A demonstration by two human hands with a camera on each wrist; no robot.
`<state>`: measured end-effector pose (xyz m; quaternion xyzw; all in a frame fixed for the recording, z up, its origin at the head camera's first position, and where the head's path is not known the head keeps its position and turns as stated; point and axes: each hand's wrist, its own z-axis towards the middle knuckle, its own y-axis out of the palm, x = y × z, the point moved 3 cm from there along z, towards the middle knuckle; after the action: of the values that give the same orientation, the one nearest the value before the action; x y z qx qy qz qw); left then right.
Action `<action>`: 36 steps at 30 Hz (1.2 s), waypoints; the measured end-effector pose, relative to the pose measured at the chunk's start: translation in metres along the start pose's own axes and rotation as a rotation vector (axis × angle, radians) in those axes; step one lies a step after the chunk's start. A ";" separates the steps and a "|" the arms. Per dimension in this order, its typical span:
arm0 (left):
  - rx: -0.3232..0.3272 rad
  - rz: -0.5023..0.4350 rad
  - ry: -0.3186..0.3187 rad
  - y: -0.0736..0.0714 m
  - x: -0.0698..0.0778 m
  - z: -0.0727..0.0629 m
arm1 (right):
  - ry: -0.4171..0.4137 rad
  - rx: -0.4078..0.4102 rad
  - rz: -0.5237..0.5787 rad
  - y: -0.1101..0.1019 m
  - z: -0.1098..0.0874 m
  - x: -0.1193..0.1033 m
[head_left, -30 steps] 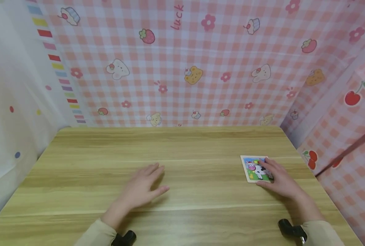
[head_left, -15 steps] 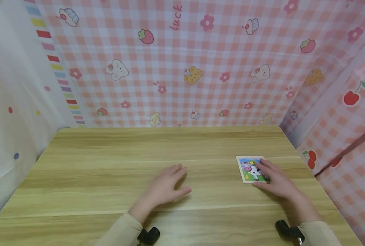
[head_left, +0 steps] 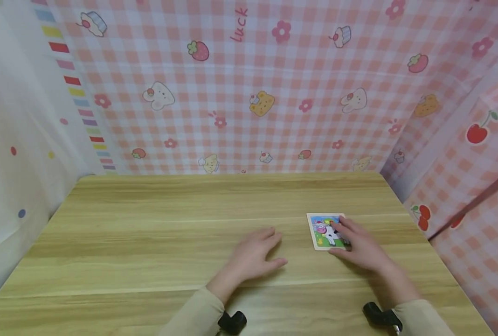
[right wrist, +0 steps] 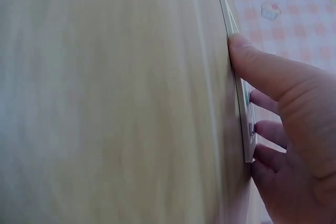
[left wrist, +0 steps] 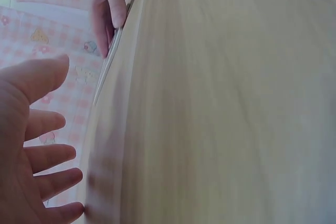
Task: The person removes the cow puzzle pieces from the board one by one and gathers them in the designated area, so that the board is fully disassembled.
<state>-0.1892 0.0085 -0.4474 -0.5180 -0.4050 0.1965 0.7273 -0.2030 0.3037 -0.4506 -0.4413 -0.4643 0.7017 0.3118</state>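
Observation:
A thin square cow puzzle (head_left: 321, 239) with a pale border lies flat on the wooden table, right of the middle. My right hand (head_left: 359, 246) grips it from its right side, thumb at the near edge and fingers spread over the picture and far edge. In the right wrist view the puzzle (right wrist: 247, 121) shows edge-on, with the thumb (right wrist: 273, 72) against its side. The hand covers its right part. My left hand (head_left: 253, 256), fingers straight and apart, hovers low over the table left of the puzzle, holding nothing.
The wooden table (head_left: 148, 224) reaches back to a pink checked cloth (head_left: 232, 70) hung behind it. Another checked cloth (head_left: 463, 200) hangs along the right edge, and a white dotted cloth (head_left: 18, 107) on the left. Black wrist mounts (head_left: 233, 322) sit below both hands.
The right hand has slid the puzzle a little to the left across the table. My left hand has moved rightward, toward the puzzle, its fingers still spread.

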 end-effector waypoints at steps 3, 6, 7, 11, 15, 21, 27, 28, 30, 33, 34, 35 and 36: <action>-0.003 0.010 0.001 0.004 0.006 0.005 | -0.010 0.000 0.001 0.002 0.002 -0.006; -0.006 0.005 -0.004 0.007 0.012 0.011 | 0.001 -0.014 0.015 0.004 0.004 -0.011; -0.006 0.003 -0.007 0.007 0.014 0.012 | 0.002 -0.017 0.019 0.005 0.005 -0.013; -0.002 0.009 -0.013 0.010 0.020 0.017 | -0.005 -0.029 0.022 0.008 0.008 -0.021; 0.000 0.007 -0.021 0.014 0.024 0.020 | -0.009 -0.040 0.020 0.011 0.011 -0.030; 0.023 -0.034 -0.065 0.016 0.021 0.020 | -0.028 -0.044 0.013 0.018 0.015 -0.041; 0.043 -0.054 -0.082 0.015 0.013 0.015 | -0.051 -0.051 -0.005 0.025 0.020 -0.052; 0.045 -0.051 -0.083 0.015 0.011 0.014 | -0.053 -0.054 -0.007 0.026 0.021 -0.054; 0.049 -0.049 -0.087 0.014 0.007 0.012 | -0.054 -0.062 -0.006 0.027 0.023 -0.059; 0.054 -0.055 -0.095 0.011 0.001 0.008 | -0.045 -0.072 -0.004 0.030 0.026 -0.065; 0.056 -0.060 -0.097 0.010 -0.001 0.006 | -0.042 -0.075 -0.005 0.031 0.027 -0.067; 0.061 -0.067 -0.097 0.009 -0.003 0.005 | -0.039 -0.079 -0.007 0.032 0.028 -0.069; 0.062 -0.071 -0.099 0.008 -0.005 0.003 | -0.036 -0.083 -0.008 0.034 0.030 -0.071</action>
<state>-0.1936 0.0096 -0.4560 -0.4702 -0.4523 0.2087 0.7285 -0.2011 0.2194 -0.4529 -0.4394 -0.5003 0.6884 0.2875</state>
